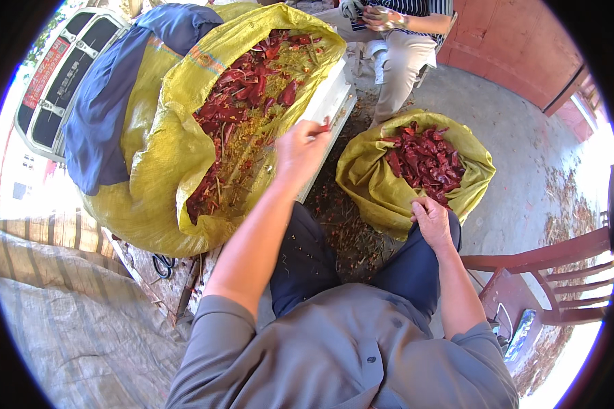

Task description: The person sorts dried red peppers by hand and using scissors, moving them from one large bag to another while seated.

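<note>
My left hand (304,148) is raised over the white edge of the table, with a piece of dried red chili (324,125) between its fingertips. Beside it lies a large open yellow woven sack (184,128) with dried red chilies (230,112), stems and loose yellow seeds spread inside. My right hand (432,217) is above my right knee, at the near rim of a second yellow woven sack (360,158). Its fingers are curled together; whether they pinch something small cannot be told. That sack stands on the floor and holds a heap of dried red chilies (424,158).
Another person (407,61) in patterned gloves sits beyond the floor sack. Stems and chili bits litter the concrete floor (511,148). A reddish wooden chair (537,255) stands at right. Blue cloth (102,102) covers part of the large sack; a tarp (77,312) lies at lower left.
</note>
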Demonstrator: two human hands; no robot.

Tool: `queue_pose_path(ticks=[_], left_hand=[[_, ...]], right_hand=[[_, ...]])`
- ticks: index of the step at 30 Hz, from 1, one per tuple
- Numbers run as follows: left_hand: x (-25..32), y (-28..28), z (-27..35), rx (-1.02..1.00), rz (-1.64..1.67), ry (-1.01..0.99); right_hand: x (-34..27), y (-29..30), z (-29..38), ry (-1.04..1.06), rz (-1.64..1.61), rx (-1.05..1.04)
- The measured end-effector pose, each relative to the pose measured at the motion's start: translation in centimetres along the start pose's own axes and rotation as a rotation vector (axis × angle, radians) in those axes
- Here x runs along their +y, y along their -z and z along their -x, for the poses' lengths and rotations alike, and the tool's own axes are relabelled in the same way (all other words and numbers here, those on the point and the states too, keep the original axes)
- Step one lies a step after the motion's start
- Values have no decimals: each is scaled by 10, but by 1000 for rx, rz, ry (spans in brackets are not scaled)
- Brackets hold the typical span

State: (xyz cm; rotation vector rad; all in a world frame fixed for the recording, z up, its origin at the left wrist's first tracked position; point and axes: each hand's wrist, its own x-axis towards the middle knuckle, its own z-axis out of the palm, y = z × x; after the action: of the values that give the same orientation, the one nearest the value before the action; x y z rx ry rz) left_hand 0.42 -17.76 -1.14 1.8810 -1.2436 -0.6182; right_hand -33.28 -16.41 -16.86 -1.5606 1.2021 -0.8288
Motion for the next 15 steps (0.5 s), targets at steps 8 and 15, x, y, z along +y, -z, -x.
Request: queue_pose_path(ticks=[8, 15], left_hand=[[-1, -5, -63, 224, -284, -136], [-52, 59, -93, 370, -658, 175]], right_hand=[[-11, 9, 9, -5, -24, 40], [-21, 7, 11, 12, -161, 59]])
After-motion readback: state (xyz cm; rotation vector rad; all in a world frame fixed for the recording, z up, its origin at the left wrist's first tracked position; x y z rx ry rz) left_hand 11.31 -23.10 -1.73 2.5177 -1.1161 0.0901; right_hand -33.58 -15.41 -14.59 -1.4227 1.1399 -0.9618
